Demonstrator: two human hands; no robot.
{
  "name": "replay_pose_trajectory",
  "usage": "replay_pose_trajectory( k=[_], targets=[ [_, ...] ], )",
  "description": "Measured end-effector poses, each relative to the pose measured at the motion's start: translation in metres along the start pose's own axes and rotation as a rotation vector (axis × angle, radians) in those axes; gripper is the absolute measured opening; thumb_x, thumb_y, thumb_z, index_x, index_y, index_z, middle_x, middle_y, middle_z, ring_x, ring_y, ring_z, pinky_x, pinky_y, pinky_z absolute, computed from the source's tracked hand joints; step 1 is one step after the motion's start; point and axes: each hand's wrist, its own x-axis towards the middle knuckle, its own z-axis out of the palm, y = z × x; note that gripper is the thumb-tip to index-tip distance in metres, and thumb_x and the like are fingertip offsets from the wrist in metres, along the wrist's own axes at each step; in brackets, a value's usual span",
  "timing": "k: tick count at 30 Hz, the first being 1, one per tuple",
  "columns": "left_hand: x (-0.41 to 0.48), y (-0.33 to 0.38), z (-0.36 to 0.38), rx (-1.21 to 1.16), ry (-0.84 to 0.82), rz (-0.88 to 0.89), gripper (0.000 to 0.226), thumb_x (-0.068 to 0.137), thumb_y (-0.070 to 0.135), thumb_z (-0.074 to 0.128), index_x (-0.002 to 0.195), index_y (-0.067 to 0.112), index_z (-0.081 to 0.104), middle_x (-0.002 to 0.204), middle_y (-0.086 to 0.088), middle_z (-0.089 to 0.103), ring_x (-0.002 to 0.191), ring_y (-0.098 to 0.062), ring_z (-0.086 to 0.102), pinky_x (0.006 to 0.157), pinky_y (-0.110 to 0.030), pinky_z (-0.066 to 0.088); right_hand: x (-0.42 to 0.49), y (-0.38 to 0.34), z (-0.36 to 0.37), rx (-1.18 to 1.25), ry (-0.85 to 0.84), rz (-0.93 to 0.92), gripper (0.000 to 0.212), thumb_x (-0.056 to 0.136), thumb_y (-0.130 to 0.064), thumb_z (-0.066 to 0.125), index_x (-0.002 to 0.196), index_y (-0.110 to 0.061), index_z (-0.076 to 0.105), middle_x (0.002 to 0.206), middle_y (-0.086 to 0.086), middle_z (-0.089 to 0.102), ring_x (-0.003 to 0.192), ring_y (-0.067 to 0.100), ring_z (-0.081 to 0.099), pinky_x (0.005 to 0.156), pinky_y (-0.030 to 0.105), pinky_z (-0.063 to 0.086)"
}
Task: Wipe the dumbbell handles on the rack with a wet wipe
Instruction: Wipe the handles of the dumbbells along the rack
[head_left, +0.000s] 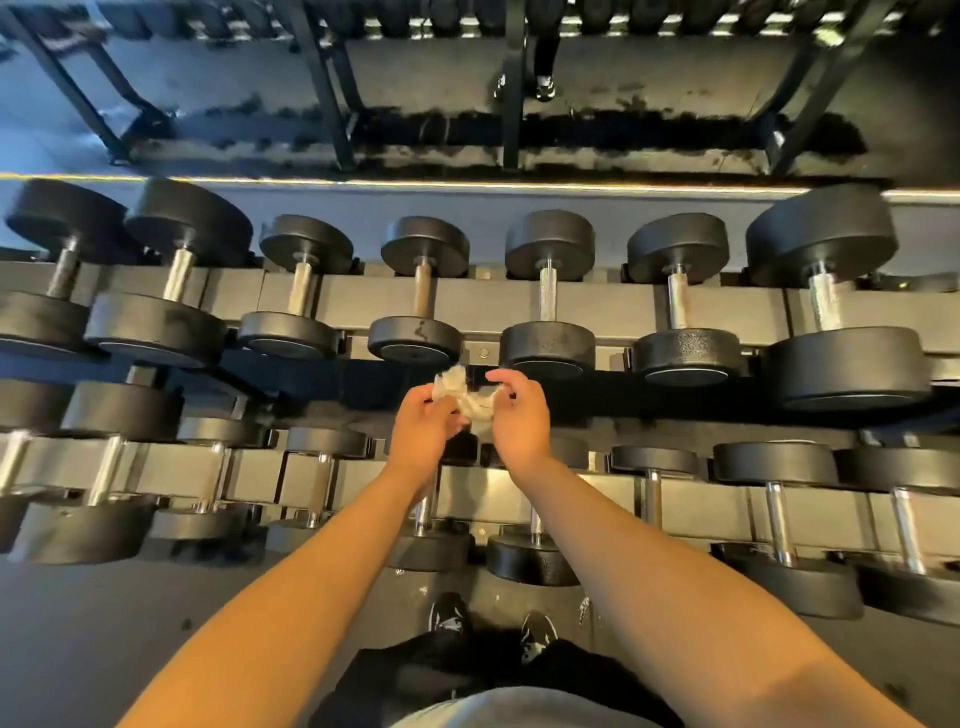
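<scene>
A crumpled white wet wipe (470, 397) hangs between my two hands in front of the rack. My left hand (423, 431) pinches its left side and my right hand (517, 415) pinches its right side. Both hands hover between the two tiers of the dumbbell rack (597, 304). On the upper tier lie several black dumbbells with metal handles; the nearest handles are one (422, 291) just left of my hands and one (546, 291) just right. The lower tier holds more dumbbells (779, 519), partly hidden by my forearms.
A mirror (467, 93) behind the rack reflects its frame and the floor. My black shoes (449, 621) stand on the dark floor close to the lower tier. Larger dumbbells (831, 291) sit at the right end and the left end of the upper tier.
</scene>
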Motion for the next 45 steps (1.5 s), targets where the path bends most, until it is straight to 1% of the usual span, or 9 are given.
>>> replay_pose_trajectory(
  k=[8, 12, 19, 22, 26, 31, 36, 40, 45],
  targets=[
    [0.053, 0.020, -0.035, 0.153, -0.058, 0.053, 0.020, 0.097, 0.031, 0.056, 0.111, 0.026, 0.068, 0.104, 0.001, 0.072, 0.099, -0.017, 0.069, 0.095, -0.043, 0.056, 0.027, -0.024, 0.052, -0.034, -0.102, -0.162, 0.039, 0.094, -0.024, 0.063, 0.113, -0.056, 0.051, 0.122, -0.006, 0.059, 0.109, 0.010, 0.060, 0.093, 0.035, 0.055],
    [0.086, 0.023, -0.066, 0.381, -0.158, 0.195, 0.025, 0.102, 0.017, 0.053, 0.121, 0.025, 0.068, 0.113, 0.008, 0.069, 0.106, -0.007, 0.063, 0.089, -0.018, 0.049, 0.046, -0.023, 0.079, -0.103, -0.069, -0.189, 0.024, 0.093, -0.013, 0.058, 0.108, -0.030, 0.066, 0.105, -0.006, 0.067, 0.101, 0.012, 0.062, 0.091, 0.043, 0.055],
    [0.157, 0.014, -0.107, 0.729, -0.169, 0.372, 0.045, 0.102, 0.011, 0.052, 0.146, 0.019, 0.045, 0.150, -0.003, 0.044, 0.142, -0.021, 0.037, 0.124, -0.033, 0.017, 0.115, -0.012, 0.124, 0.012, 0.238, 0.115, 0.033, 0.102, -0.012, 0.050, 0.130, -0.012, 0.066, 0.130, 0.010, 0.063, 0.120, 0.024, 0.058, 0.108, 0.044, 0.047],
    [0.176, 0.000, -0.113, 0.698, -0.234, 0.385, 0.046, 0.104, 0.017, 0.050, 0.149, 0.022, 0.041, 0.150, 0.004, 0.044, 0.139, -0.014, 0.040, 0.122, -0.041, 0.030, 0.138, -0.006, 0.143, 0.047, 0.270, 0.236, 0.029, 0.099, -0.010, 0.051, 0.119, -0.020, 0.070, 0.122, 0.009, 0.060, 0.112, 0.025, 0.059, 0.105, 0.043, 0.050],
    [0.189, -0.015, -0.122, 0.585, -0.223, 0.412, 0.044, 0.106, 0.017, 0.046, 0.148, 0.028, 0.045, 0.152, 0.006, 0.047, 0.142, -0.010, 0.039, 0.121, -0.035, 0.031, 0.120, -0.016, 0.172, -0.133, 0.257, -0.055, 0.028, 0.098, -0.003, 0.057, 0.121, -0.013, 0.070, 0.113, -0.003, 0.051, 0.107, 0.014, 0.053, 0.103, 0.023, 0.041],
    [0.197, -0.004, -0.133, 0.377, -0.298, 0.404, 0.032, 0.107, 0.011, 0.041, 0.119, 0.032, 0.061, 0.105, 0.010, 0.067, 0.102, -0.015, 0.064, 0.096, -0.039, 0.052, 0.101, -0.010, 0.211, -0.414, 0.192, -0.194, 0.027, 0.102, -0.027, 0.056, 0.127, -0.032, 0.065, 0.108, -0.010, 0.055, 0.103, 0.012, 0.043, 0.088, 0.019, 0.026],
    [0.201, -0.005, -0.143, 0.510, -0.340, 0.374, 0.036, 0.107, 0.016, 0.044, 0.133, 0.040, 0.047, 0.134, 0.021, 0.051, 0.124, 0.004, 0.044, 0.107, -0.011, 0.031, 0.120, -0.014, 0.173, -0.550, 0.271, -0.165, 0.025, 0.098, -0.026, 0.062, 0.121, -0.032, 0.070, 0.104, -0.008, 0.050, 0.103, 0.016, 0.044, 0.085, 0.034, 0.027],
    [0.200, -0.011, -0.140, 0.500, -0.261, 0.272, 0.045, 0.107, 0.019, 0.043, 0.151, 0.030, 0.040, 0.141, 0.014, 0.046, 0.133, -0.002, 0.037, 0.117, -0.027, 0.029, 0.133, -0.011, 0.157, -0.386, 0.447, 0.157, 0.027, 0.100, -0.027, 0.058, 0.125, -0.028, 0.069, 0.112, 0.001, 0.053, 0.113, 0.026, 0.051, 0.092, 0.039, 0.033],
    [0.195, -0.006, -0.139, 0.465, -0.266, 0.260, 0.051, 0.107, 0.017, 0.042, 0.155, 0.032, 0.031, 0.151, 0.014, 0.040, 0.138, 0.002, 0.031, 0.120, -0.028, 0.027, 0.117, -0.010, 0.178, -0.478, 0.336, -0.039, 0.029, 0.102, -0.030, 0.053, 0.128, -0.028, 0.065, 0.109, -0.001, 0.060, 0.108, 0.017, 0.048, 0.082, 0.032, 0.024]
  ],
)
